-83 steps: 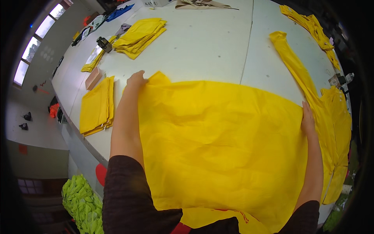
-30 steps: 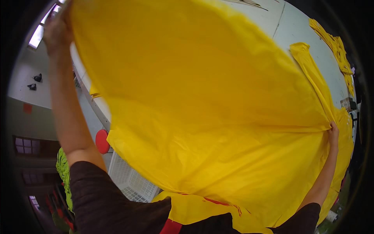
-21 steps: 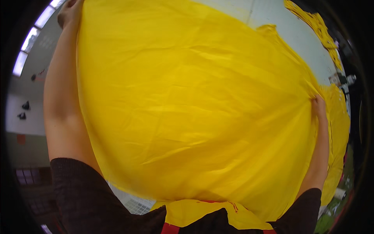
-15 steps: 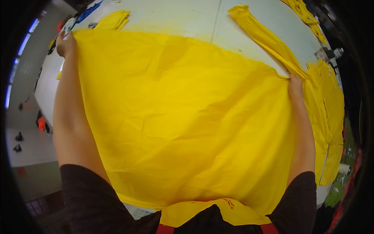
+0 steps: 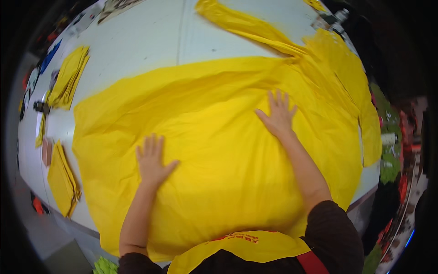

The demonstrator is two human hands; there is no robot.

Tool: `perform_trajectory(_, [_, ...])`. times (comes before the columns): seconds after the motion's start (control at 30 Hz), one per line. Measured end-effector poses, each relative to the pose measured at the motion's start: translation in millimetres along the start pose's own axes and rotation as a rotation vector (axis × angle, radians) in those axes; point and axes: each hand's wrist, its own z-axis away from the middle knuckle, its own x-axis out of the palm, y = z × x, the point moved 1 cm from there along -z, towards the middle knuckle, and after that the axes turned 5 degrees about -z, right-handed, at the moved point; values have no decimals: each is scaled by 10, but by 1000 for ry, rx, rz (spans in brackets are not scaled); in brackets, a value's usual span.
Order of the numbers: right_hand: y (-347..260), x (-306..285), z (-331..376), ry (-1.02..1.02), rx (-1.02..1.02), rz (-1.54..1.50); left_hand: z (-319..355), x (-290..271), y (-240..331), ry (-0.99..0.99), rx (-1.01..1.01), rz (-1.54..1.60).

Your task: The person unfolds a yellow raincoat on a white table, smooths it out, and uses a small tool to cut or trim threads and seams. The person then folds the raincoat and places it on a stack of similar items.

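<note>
A large sheet of yellow fabric [image 5: 219, 123] lies spread over the white table, wrinkled in places, its near part reaching down toward my body. My left hand [image 5: 153, 160] rests flat on its left-middle part, fingers spread, thumb pointing right. Farther up and to the right, my right hand [image 5: 278, 114] also lies on the cloth with its fingers apart. Neither hand grips anything. A long, narrow yellow sleeve-like piece [image 5: 248, 26] stretches from the bunched fabric at the right toward the far side. More yellow cloth [image 5: 337, 59] is heaped at the far right.
The white table [image 5: 137, 50] extends beyond the fabric. Folded yellow pieces [image 5: 70, 77] lie at the left, with another folded yellow stack [image 5: 63, 180] nearer me. A small brown block [image 5: 47, 151] sits between them. A white thread spool [image 5: 389, 139] stands beyond the right edge.
Both hands have let go of the fabric's far corners, moved inward and come down flat on it. The raised sheet now lies on the table. My view has shifted, showing more at the left.
</note>
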Motion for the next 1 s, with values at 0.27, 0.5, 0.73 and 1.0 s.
perform_trajectory(0.27, [458,-294,126,36,-61,-290,447,9,-277,89,-278,-20])
perform_trajectory(0.5, [1947,-358,860,173,439,-16,1391,370,-651,21,-719,-110])
perform_trajectory(0.73, [3396,-917,760,750,273,-130,1656,296,-772,64,-759,-98])
perform_trajectory(1.0, [3771,-961,1223,-160,715,-1474,2806,716,-832,204,-1063,72])
